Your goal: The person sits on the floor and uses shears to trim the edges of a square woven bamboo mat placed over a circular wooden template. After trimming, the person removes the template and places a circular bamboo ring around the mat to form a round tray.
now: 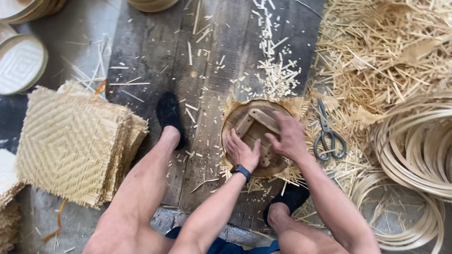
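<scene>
Both hands, left (pixel 241 151) and right (pixel 288 138), fingers spread flat, press the round wooden mould (pixel 256 136) onto a woven mat at centre floor, scissors (pixel 328 134) at three o'clock; stiff, probably light, best gripped by its rim.

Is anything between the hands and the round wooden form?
Nothing visible. The left hand and right hand both rest directly on the round wooden form, which sits on a woven mat.
</scene>
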